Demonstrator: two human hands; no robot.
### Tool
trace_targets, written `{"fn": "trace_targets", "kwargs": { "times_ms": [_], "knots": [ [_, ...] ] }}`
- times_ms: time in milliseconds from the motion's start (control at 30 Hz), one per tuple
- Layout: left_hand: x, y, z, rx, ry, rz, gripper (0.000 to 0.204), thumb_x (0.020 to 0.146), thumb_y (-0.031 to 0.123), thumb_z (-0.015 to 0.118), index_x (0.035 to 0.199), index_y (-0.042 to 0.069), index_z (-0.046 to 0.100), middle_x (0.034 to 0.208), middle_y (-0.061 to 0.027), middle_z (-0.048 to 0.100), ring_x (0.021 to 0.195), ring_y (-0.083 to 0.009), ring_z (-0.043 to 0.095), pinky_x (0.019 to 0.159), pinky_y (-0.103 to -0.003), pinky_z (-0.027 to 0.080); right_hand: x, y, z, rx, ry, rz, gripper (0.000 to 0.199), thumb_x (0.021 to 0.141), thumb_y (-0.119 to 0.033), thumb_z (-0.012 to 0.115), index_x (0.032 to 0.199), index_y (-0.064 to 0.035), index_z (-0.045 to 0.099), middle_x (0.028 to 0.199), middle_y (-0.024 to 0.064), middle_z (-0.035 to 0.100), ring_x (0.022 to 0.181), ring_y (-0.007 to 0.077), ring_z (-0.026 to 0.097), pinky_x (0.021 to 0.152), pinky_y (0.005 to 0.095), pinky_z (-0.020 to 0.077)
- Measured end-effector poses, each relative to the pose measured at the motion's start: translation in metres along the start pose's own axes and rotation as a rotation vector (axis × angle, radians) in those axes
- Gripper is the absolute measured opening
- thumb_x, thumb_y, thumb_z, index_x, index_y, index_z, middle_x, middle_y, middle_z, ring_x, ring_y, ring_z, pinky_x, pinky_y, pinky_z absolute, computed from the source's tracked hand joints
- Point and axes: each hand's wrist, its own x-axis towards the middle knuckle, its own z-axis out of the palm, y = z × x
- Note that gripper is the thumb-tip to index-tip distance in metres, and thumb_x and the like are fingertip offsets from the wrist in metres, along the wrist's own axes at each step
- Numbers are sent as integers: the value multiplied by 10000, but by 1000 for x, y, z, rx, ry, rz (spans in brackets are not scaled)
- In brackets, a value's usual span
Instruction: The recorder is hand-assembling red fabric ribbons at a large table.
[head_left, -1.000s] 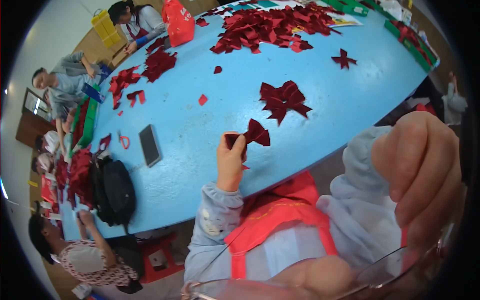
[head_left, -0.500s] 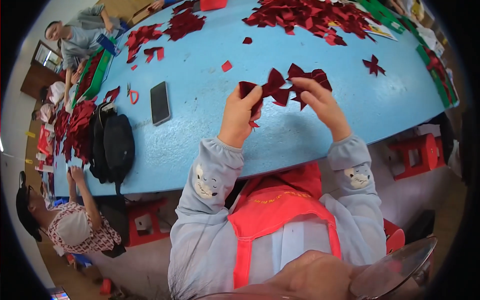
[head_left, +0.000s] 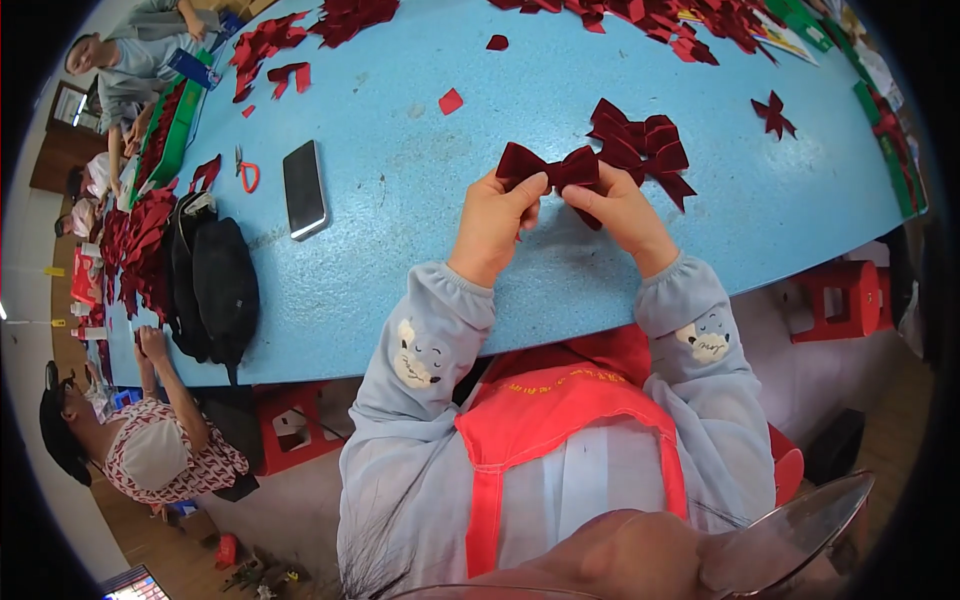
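Observation:
A dark red velvet bow (head_left: pixel 550 170) is held between my two hands just above the blue table (head_left: pixel 400 270). My left hand (head_left: pixel 497 220) pinches its left side, thumb near the middle knot. On the other side, the thumb and fingers of my right hand (head_left: pixel 625 210) are closed on the right loop and tail. Part of the bow's underside is hidden by my fingers. Right behind my right hand lie more dark red bows (head_left: pixel 645 150), overlapping on the table. A single bow (head_left: pixel 773 115) rests farther to the right.
Left of me are a phone (head_left: pixel 305 190), orange-handled scissors (head_left: pixel 247 173) and a black bag (head_left: pixel 222 285). Red fabric pieces are heaped at the far edge (head_left: pixel 640 20) and left (head_left: pixel 145 240). Green crates (head_left: pixel 170 145) stand at the sides. A person (head_left: pixel 160 440) sits at left, another stands beyond.
My right hand has moved left from the bows beside it and now grips the held bow. That bow has turned to lie level between both hands. The view has shifted slightly.

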Motion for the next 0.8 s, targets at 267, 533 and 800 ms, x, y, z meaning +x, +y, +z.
{"fn": "trace_targets", "kwargs": {
  "times_ms": [267, 533, 800],
  "knots": [
    [5, -19, 5, 73, 43, -1, 160, 809, 165, 646, 869, 27, 593, 709, 9, 569, 560, -63, 460, 480, -205, 351, 4, 7, 1, -41, 210, -60, 192, 831, -168, 617, 947, -16, 630, 802, -24, 612, 696, 47, 518, 624, 209, 416],
    [-7, -18, -1, 25, 48, -16, 278, 846, 231, 614, 1017, 17, 564, 799, -28, 596, 671, -113, 555, 569, -243, 473, 0, 12, -1, -14, 276, -16, 176, 841, -170, 613, 946, -33, 643, 801, -25, 614, 678, 39, 510, 574, 192, 395],
    [-8, -13, -10, -234, -146, -404, 288, 876, 223, 565, 1068, 9, 567, 815, -35, 608, 706, -123, 567, 613, -272, 491, 1, 17, -1, 122, 273, -61, 182, 839, -180, 622, 959, -45, 642, 810, -8, 628, 668, 46, 532, 565, 188, 401]
  ]
}}
